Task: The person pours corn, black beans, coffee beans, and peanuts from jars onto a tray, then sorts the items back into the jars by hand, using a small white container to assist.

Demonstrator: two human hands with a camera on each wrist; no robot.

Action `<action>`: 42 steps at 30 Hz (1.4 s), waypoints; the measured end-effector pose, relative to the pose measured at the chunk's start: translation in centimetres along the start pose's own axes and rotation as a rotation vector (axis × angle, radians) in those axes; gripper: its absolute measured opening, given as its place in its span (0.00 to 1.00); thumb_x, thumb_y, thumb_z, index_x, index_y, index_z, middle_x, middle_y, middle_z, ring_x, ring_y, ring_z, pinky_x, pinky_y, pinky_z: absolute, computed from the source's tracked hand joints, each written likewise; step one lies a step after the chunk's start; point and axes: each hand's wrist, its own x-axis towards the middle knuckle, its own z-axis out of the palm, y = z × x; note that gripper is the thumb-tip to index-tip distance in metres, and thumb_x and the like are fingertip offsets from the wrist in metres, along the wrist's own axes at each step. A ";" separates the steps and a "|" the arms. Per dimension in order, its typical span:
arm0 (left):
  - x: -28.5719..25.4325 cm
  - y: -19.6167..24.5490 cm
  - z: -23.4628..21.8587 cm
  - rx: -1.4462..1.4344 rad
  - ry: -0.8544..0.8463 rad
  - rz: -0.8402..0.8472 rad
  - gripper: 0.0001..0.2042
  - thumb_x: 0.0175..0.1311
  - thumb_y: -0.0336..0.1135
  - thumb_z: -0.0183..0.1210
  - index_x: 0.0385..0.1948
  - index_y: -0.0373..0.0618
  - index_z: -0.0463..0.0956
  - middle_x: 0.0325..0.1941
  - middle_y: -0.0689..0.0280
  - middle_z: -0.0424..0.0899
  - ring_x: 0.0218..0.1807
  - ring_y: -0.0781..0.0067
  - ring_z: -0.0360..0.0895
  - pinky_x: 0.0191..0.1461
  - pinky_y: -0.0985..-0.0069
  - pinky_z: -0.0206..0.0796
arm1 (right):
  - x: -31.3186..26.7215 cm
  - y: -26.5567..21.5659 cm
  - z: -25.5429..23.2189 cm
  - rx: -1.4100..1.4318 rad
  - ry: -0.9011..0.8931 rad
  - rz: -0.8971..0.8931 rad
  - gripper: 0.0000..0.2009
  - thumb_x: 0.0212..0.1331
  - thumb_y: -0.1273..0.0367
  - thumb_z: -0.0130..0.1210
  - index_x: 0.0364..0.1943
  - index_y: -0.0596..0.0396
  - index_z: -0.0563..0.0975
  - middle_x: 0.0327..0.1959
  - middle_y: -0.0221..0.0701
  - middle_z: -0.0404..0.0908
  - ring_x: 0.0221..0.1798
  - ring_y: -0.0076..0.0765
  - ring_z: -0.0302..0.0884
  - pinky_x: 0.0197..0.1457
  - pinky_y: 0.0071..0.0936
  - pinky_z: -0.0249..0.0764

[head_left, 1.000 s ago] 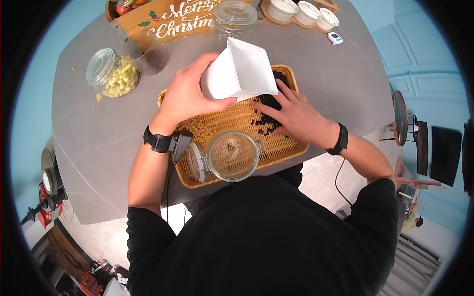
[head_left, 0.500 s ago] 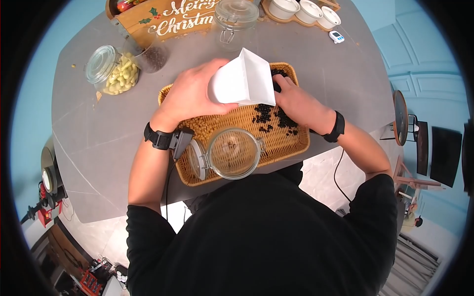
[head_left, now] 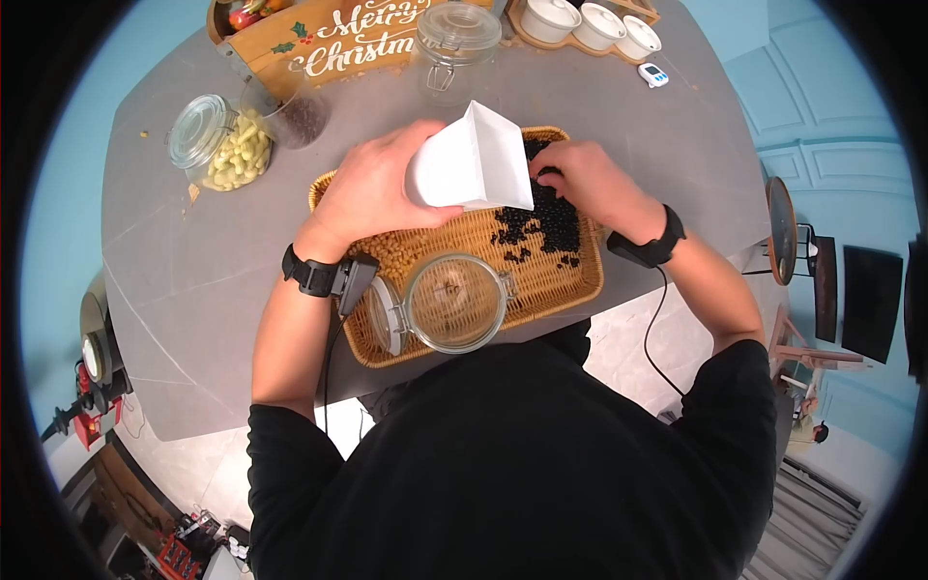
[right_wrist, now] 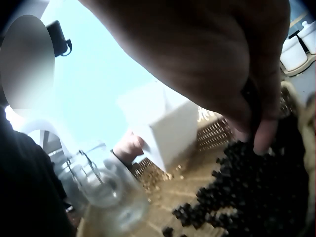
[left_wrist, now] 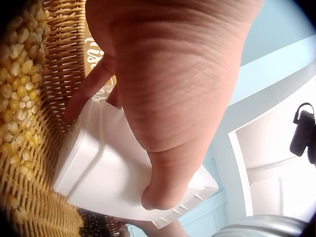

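My left hand (head_left: 372, 184) grips a white square-mouthed container (head_left: 447, 166), tilted with its mouth to the right, over a wicker basket (head_left: 464, 232). The thumb lies along its near side in the left wrist view. With curled fingers, my right hand (head_left: 594, 184) is at the black beans (head_left: 556, 224) on the basket's right side, close beside the container's mouth. Dark beans show between the fingers and thumb. Yellow corn kernels (left_wrist: 19, 84) lie at the basket's left side. A glass jar (head_left: 454, 302) with its lid (head_left: 387, 317) swung open rests over the basket's near edge.
On the grey table (head_left: 213, 319), a clip-lid jar of pale green pieces (head_left: 237, 155) and a clear container of dark contents (head_left: 298, 118) stand left. A closed glass jar (head_left: 456, 58), a Christmas box (head_left: 338, 43), white lidded pots (head_left: 599, 24) and a small timer (head_left: 653, 75) stand behind.
My right hand has gone from spread fingers on the beans to curled fingers near the container's mouth. The container has moved slightly down towards me, still in my left hand.
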 end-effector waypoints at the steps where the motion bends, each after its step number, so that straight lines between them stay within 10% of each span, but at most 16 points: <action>1: 0.0 0.0 -0.1 -0.002 -0.016 -0.018 0.40 0.49 0.47 0.86 0.67 0.46 0.81 0.58 0.52 0.93 0.59 0.45 0.91 0.64 0.56 0.84 | 0.0 -1.1 -1.4 0.038 -0.023 0.086 0.10 0.69 0.78 0.68 0.52 0.58 0.90 0.45 0.42 0.94 0.40 0.46 0.93 0.48 0.39 0.87; 4: -0.2 0.0 0.0 0.002 -0.026 -0.029 0.41 0.49 0.45 0.86 0.68 0.45 0.81 0.59 0.51 0.93 0.60 0.47 0.91 0.65 0.58 0.83 | 0.2 -4.8 -4.6 0.166 0.001 0.231 0.09 0.71 0.76 0.69 0.52 0.58 0.90 0.45 0.39 0.94 0.35 0.39 0.92 0.43 0.35 0.86; 7: 0.0 0.3 0.0 -0.038 -0.028 -0.040 0.40 0.49 0.46 0.86 0.67 0.46 0.80 0.58 0.51 0.93 0.59 0.45 0.92 0.64 0.55 0.84 | 1.0 -8.5 -6.3 0.183 -0.015 0.177 0.09 0.69 0.75 0.69 0.50 0.57 0.90 0.44 0.45 0.93 0.44 0.54 0.92 0.52 0.43 0.86; 13: -0.2 0.2 0.0 -0.235 -0.029 -0.156 0.41 0.52 0.43 0.86 0.70 0.45 0.78 0.57 0.53 0.92 0.58 0.56 0.93 0.61 0.62 0.85 | 3.4 -10.2 -4.1 0.101 0.019 -0.233 0.11 0.69 0.69 0.70 0.53 0.55 0.90 0.49 0.45 0.93 0.54 0.59 0.89 0.61 0.48 0.84; 20: 0.0 -0.6 0.1 -0.260 0.176 -0.154 0.43 0.52 0.44 0.86 0.72 0.43 0.76 0.62 0.57 0.92 0.60 0.62 0.92 0.64 0.63 0.84 | 1.3 -6.3 -8.8 0.166 0.394 -0.006 0.12 0.79 0.66 0.68 0.59 0.56 0.91 0.54 0.28 0.96 0.45 0.23 0.89 0.53 0.35 0.87; 23: 0.3 -0.4 -0.3 -0.253 0.245 -0.147 0.43 0.52 0.43 0.86 0.72 0.42 0.75 0.63 0.59 0.92 0.63 0.62 0.91 0.67 0.60 0.83 | 0.9 -4.5 -5.9 0.032 0.261 0.181 0.10 0.79 0.68 0.66 0.56 0.56 0.91 0.50 0.31 0.96 0.46 0.33 0.92 0.55 0.37 0.88; 27: 0.2 -0.2 -0.3 -0.220 0.243 -0.135 0.43 0.52 0.43 0.86 0.72 0.43 0.76 0.62 0.57 0.92 0.63 0.61 0.91 0.67 0.60 0.83 | 0.7 -3.2 -0.2 -0.296 0.064 -0.458 0.17 0.71 0.75 0.58 0.61 0.60 0.86 0.64 0.40 0.89 0.63 0.55 0.89 0.65 0.47 0.85; 42: 0.2 -0.2 -0.1 -0.160 0.205 -0.097 0.43 0.49 0.43 0.86 0.71 0.43 0.77 0.60 0.53 0.93 0.62 0.52 0.92 0.67 0.60 0.84 | -1.3 -2.5 0.3 -0.475 -0.155 -0.346 0.25 0.74 0.72 0.55 0.74 0.61 0.78 0.76 0.42 0.80 0.78 0.53 0.79 0.81 0.47 0.77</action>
